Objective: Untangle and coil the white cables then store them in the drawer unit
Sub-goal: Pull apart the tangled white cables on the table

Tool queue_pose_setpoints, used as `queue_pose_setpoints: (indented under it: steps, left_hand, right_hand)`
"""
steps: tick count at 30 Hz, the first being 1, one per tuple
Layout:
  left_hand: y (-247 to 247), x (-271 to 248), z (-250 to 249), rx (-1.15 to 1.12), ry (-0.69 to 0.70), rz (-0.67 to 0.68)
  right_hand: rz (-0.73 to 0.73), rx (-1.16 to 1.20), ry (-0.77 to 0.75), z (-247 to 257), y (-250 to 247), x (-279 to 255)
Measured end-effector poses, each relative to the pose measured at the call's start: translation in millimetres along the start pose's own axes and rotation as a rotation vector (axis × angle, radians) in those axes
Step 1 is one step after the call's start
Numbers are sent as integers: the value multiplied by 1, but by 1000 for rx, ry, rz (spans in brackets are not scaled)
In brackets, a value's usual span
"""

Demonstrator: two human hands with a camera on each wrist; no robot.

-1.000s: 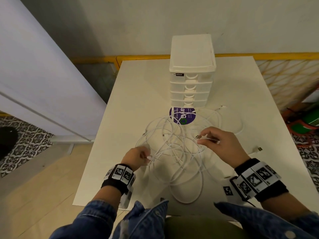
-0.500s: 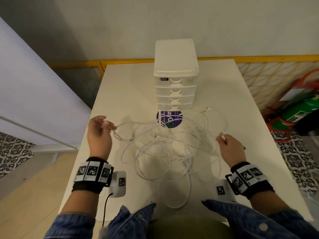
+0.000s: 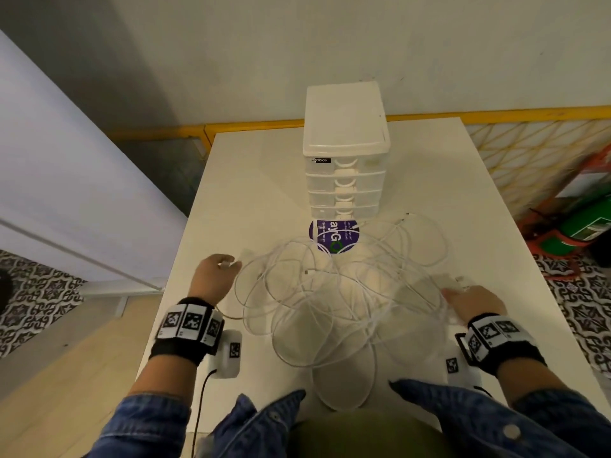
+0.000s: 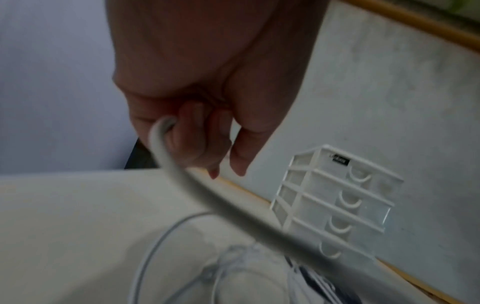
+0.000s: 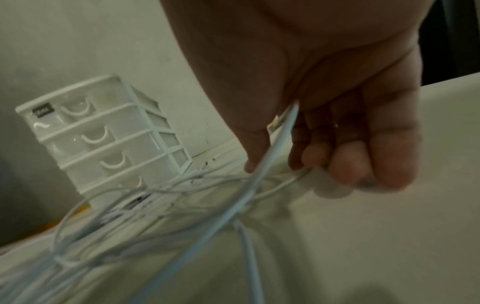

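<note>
A tangle of thin white cables (image 3: 334, 299) lies in loose loops on the white table (image 3: 258, 180), in front of the white drawer unit (image 3: 345, 150) with all drawers closed. My left hand (image 3: 215, 276) is at the tangle's left edge and grips a cable end (image 4: 166, 148) in its curled fingers. My right hand (image 3: 469, 300) is at the tangle's right edge, low over the table, and holds a cable (image 5: 280, 139) that runs out of its curled fingers. The drawer unit (image 4: 335, 197) (image 5: 103, 135) shows in both wrist views.
A round purple sticker (image 3: 334, 236) lies under the cables just before the drawer unit. A yellow rail (image 3: 496, 114) runs behind the table. A green and red canister (image 3: 582, 226) stands on the patterned floor to the right. A pale panel (image 3: 66, 180) leans at left.
Both hands moved apart from the middle of the tangle to its left and right edges, each pulling a cable, so the loops have spread wider. The right hand has sunk toward the table.
</note>
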State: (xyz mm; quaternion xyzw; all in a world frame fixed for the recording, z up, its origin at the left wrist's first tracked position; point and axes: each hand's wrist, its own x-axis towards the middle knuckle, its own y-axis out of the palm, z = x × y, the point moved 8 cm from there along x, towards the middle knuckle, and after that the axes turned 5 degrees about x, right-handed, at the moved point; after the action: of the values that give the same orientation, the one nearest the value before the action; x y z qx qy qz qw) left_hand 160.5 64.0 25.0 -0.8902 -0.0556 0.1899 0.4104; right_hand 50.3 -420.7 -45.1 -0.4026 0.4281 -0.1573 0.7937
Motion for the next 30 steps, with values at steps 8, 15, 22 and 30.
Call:
queue_pose_setpoints:
  steps: [8,15,22,30]
  left_hand:
    - [6,36,-13,181,7,-97]
    - [67,54,-18,373,-27,281]
    - [81,50,-19,274,-56,282]
    - [30,25,-90,-143,280,-139]
  right_hand:
    - [16,-70,-44,9,1,1]
    - [3,-197,-48,1,6,21]
    - [4,-270,-118,25,10,4]
    - [-137,161,-260,49,-7,-8]
